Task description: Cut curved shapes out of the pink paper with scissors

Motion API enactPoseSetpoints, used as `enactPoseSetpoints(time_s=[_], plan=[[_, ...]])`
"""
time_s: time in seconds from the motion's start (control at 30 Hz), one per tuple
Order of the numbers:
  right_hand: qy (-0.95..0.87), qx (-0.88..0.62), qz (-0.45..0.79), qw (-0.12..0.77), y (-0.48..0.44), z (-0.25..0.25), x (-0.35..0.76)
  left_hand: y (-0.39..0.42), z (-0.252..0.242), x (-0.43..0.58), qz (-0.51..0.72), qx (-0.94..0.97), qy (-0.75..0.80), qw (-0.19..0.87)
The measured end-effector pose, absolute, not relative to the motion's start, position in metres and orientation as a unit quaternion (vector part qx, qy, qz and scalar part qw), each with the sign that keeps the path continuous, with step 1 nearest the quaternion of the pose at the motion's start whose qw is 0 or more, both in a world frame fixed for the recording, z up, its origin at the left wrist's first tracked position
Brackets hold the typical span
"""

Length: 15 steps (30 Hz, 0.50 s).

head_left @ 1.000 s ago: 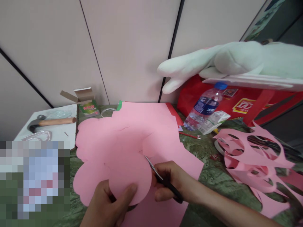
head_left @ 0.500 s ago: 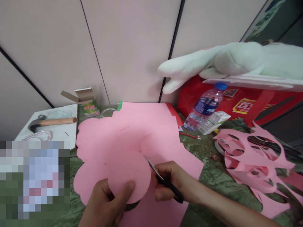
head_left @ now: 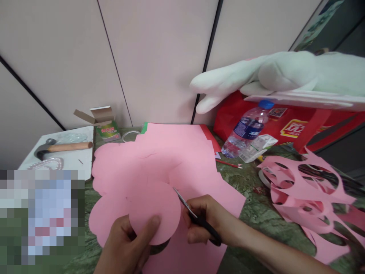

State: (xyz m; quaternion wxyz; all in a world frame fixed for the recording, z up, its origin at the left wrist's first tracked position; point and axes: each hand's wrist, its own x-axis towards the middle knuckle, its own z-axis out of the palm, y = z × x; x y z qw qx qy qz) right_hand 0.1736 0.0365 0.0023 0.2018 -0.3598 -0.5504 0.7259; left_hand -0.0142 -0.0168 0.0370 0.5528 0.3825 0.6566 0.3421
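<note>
My left hand (head_left: 128, 239) pinches a round pink paper disc (head_left: 156, 205) by its lower left, thumb on top. Black-handled scissors (head_left: 196, 217) are gripped in my right hand (head_left: 211, 219), just right of the disc. Their blades look closed, and the tip lies close to the disc's upper right edge. Beneath both hands is pink paper (head_left: 196, 152) in large overlapping sheets. Scalloped, rounded pink paper shapes (head_left: 110, 163) spread along the left side of these sheets.
Pink paper offcuts (head_left: 310, 182) with round holes pile up at the right. Behind them stand a water bottle (head_left: 246, 129), a small carton (head_left: 258, 148) and a red bag (head_left: 291, 125) under a white plush toy (head_left: 273, 74). A hammer (head_left: 62, 147) and an opened box (head_left: 107, 127) sit at the left.
The disc and my left hand have shifted very slightly left. The scissors and my right hand stay almost where they were.
</note>
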Motion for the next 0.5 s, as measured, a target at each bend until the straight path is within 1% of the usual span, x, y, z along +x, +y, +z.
enactPoseSetpoints(time_s=[0.13, 0.3, 0.5], plan=[[-0.552, -0.362, 0.725, 0.199, 0.0363, 0.0047, 0.1735, -0.017, 0.0358, -0.0144, 0.352, 0.382, 0.656, 0.548], [-0.548, -0.362, 0.729, 0.191, 0.036, 0.003, 0.1746, -0.0185, 0.0346, -0.011, 0.328, 0.401, 0.673, 0.528], [-0.554, -0.353, 0.726, 0.203, 0.0368, -0.0016, 0.1746, -0.0182, 0.033, -0.0113, 0.332, 0.412, 0.681, 0.506]])
